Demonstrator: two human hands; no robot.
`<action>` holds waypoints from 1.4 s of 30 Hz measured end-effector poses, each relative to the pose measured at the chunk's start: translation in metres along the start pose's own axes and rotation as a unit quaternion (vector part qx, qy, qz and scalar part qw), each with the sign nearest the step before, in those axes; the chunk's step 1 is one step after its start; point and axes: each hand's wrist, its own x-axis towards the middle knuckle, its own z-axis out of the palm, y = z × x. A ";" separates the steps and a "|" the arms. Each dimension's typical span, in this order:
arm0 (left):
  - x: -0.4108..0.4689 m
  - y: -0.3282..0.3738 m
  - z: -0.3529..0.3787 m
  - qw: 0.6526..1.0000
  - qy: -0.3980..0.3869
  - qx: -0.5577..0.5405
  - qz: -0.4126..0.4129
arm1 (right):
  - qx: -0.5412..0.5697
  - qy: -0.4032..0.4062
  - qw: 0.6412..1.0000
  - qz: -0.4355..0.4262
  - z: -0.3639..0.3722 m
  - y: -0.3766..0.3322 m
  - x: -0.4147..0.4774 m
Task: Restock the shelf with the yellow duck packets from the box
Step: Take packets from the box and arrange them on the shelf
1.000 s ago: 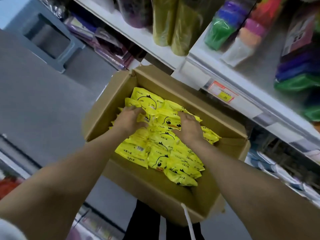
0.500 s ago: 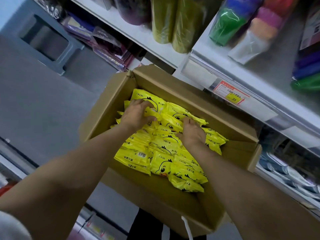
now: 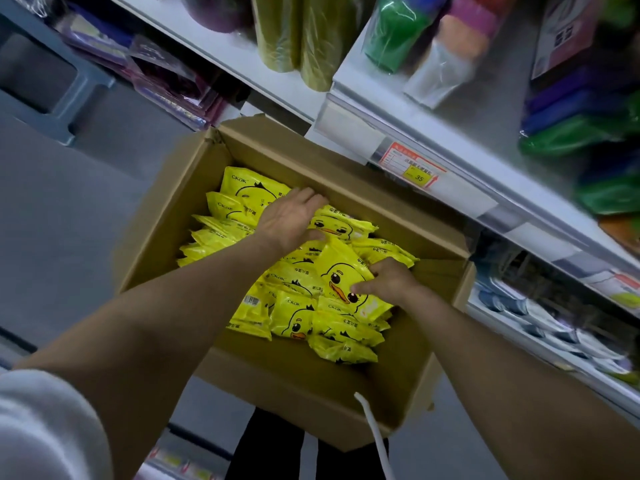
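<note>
An open cardboard box (image 3: 166, 237) sits below me, holding several yellow duck packets (image 3: 294, 317) in a loose heap. My right hand (image 3: 391, 280) grips one duck packet (image 3: 341, 271) by its edge, thumb across the printed duck face, tilting it up from the pile. My left hand (image 3: 291, 220) lies flat, fingers spread, on packets near the far wall of the box. The white shelf (image 3: 408, 123) runs diagonally just beyond the box.
A price label (image 3: 412, 169) is clipped to the shelf edge. Green, purple and olive wrapped goods (image 3: 391, 32) stand on the shelf above. Lower shelves with packaged items (image 3: 554, 323) lie at right. A grey plastic stool (image 3: 52, 81) stands on the floor at left.
My right hand moved right and lifted one packet up on edge. My left hand slid toward the far wall of the box. The view has drawn closer to the shelf.
</note>
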 end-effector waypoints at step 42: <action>-0.139 0.330 -0.225 0.934 -0.101 -0.335 -0.077 | 0.055 0.109 0.973 -0.195 -0.131 0.185 -0.317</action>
